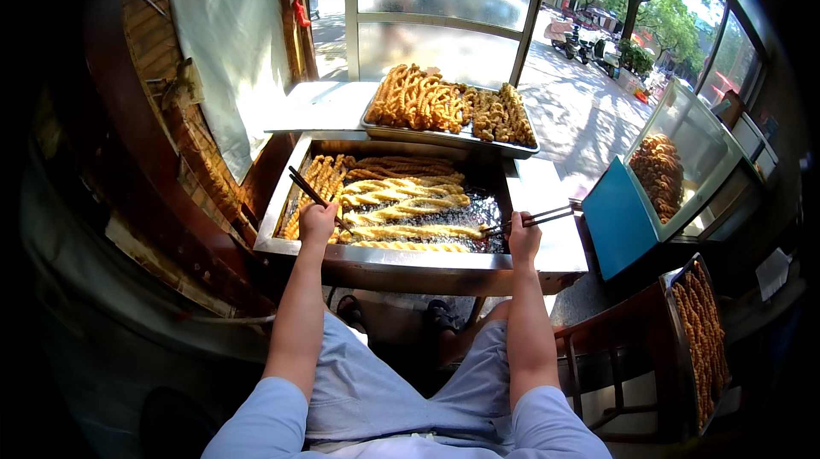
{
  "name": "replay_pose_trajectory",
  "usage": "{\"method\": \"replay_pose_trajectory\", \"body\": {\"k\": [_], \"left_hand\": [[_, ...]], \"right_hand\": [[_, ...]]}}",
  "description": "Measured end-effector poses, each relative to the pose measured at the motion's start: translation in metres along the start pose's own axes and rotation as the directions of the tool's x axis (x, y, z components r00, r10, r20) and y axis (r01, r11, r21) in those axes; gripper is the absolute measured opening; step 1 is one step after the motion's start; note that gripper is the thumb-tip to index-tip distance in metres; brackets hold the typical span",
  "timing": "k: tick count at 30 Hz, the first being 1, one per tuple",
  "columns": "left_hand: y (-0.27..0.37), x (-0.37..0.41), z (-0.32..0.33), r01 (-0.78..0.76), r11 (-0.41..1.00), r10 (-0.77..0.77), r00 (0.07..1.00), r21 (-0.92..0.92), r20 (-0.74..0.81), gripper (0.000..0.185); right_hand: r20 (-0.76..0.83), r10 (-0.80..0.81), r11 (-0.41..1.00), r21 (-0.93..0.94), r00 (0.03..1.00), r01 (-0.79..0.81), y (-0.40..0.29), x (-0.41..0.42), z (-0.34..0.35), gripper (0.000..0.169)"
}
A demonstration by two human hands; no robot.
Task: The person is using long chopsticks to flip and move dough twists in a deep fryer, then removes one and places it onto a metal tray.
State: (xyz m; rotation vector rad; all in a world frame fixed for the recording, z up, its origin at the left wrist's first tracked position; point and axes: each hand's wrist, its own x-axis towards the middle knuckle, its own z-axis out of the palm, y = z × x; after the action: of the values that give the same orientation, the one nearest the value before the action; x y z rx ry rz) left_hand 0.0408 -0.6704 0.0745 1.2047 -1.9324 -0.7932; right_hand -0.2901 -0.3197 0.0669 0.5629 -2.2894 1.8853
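Note:
My left hand [318, 223] grips a pair of dark chopsticks [306, 184] over the near left part of a metal fryer [410, 256]. Another pair of chopsticks [552, 215] is in my right hand [524, 238], at the fryer's right wall. Between the two pairs lies a long pale dough twist [416, 231] in bubbling oil [490, 206]; the right tips meet its end, and the left tips are by its other end. Several pale twists [410, 207] float around it. Browner twists [403, 167] line the back, and golden ones [320, 180] are heaped along the left side.
Behind the fryer, a metal tray [442, 135] holds piled fried twists [416, 100]. At right stand a clear-sided display case [695, 113] with brown twists, a blue panel [618, 219] and another filled tray [701, 344]. A white sheet [230, 43] hangs at left.

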Motion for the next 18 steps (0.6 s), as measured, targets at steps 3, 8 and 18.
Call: {"method": "replay_pose_trajectory", "body": {"k": [3,8,18], "left_hand": [[-0.011,0.005,0.000,-0.116,0.993,0.117,0.990,0.011,-0.074,0.048],[0.001,0.003,0.005,-0.062,0.998,0.062,0.998,-0.002,0.003,0.048],[-0.014,0.007,0.010,-0.030,0.996,0.023,0.996,-0.083,-0.087,0.040]], "right_hand": [[-0.003,0.045,0.998,0.055,0.999,-0.044,0.003,0.002,0.005,0.029],[-0.057,-0.011,0.999,0.038,0.998,0.013,0.018,0.008,0.001,0.028],[0.018,0.047,0.999,0.003,0.999,-0.047,-0.003,0.001,0.000,0.028]]}}
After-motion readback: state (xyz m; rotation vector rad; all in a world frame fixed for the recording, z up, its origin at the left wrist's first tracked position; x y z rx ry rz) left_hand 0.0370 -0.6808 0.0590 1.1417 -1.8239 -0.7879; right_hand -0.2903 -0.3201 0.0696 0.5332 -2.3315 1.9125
